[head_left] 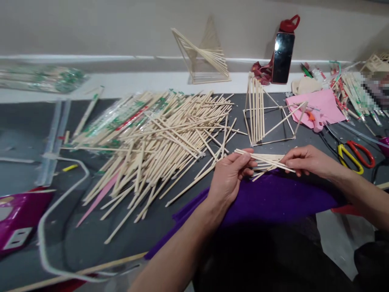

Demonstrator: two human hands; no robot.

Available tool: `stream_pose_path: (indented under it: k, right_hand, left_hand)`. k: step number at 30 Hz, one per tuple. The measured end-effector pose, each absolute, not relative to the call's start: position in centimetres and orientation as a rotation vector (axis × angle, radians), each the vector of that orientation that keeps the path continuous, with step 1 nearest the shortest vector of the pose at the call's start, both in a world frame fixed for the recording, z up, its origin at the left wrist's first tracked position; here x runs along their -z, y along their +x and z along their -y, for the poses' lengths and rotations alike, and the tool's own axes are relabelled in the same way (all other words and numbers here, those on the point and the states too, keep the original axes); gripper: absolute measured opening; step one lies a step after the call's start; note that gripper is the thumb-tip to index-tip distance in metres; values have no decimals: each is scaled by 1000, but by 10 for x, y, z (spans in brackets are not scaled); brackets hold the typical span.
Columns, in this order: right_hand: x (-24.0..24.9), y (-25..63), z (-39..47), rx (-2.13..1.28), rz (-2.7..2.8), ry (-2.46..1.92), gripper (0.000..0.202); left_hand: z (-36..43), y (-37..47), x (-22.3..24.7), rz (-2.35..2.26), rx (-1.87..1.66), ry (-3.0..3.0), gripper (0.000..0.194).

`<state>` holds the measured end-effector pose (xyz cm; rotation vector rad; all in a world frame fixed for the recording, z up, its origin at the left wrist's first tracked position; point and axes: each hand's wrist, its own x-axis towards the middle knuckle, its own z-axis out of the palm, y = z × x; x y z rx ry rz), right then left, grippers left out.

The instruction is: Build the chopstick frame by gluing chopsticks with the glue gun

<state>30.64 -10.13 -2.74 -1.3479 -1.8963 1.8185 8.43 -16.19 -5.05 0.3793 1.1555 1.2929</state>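
Several thin wooden sticks (269,158) lie crosswise between my two hands, close to the table's front edge. My left hand (232,172) grips their left ends, thumb on top. At the right ends, my right hand (304,160) pinches the sticks between thumb and fingers. Under my hands lies a purple cloth (273,198). Just beyond them stands a stick frame (257,111) with a row of upright sticks on its left side. A large loose pile of wooden sticks (170,142) spreads over the table to the left.
A twisted stick model (206,52) stands at the wall beside a phone (283,56) propped against a red-lidded bottle (289,24). Scissors (361,156) and pink paper (322,105) lie right. Wrapped sticks (118,117), a white cable (42,239) and a magenta device (21,219) lie left.
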Motion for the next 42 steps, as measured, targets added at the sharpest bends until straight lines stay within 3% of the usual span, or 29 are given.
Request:
stream_pose_path:
  k: [4, 9, 11, 14, 16, 18, 21, 23, 30, 35, 42]
  right_hand:
    - [29, 307, 100, -1681, 2032, -1293, 17]
    - [23, 318, 91, -1243, 2200, -1218, 21]
    - [17, 326, 87, -1142, 2212, -1207, 22]
    - [7, 341, 83, -1027, 2213, -1215, 23]
    - [-1, 349, 81, -969, 2208, -1231, 21]
    - [-8, 356, 80, -902, 2241, -1227, 19]
    - [-19, 360, 80, -787, 2371, -1157, 17]
    - [-26, 358, 80, -734, 2467, -1083, 17]
    - [-46, 347, 75, -581, 2542, -981, 17]
    - [-60, 347, 62, -491, 2609, -854, 16]
    - [-73, 347, 49, -444, 2637, -815, 17]
  left_hand:
    - [163, 85, 53, -1146, -1270, 400, 18]
    - [162, 87, 57, -1159, -1212, 452, 24]
    - [162, 89, 55, -1177, -1147, 530, 41]
    - [164, 90, 51, -1213, -1047, 686, 81]
    - [166, 88, 47, -1270, -1000, 814, 93]
    - [168, 84, 43, -1373, -968, 959, 82]
    - [170, 79, 33, -1538, -985, 1126, 43]
    - [170, 79, 26, -1582, -1017, 1178, 31]
    - [164, 91, 16, -1400, -982, 991, 15]
    - [156, 88, 16, -1184, -1102, 760, 24]
    - [153, 87, 9, -1007, -1027, 725, 17]
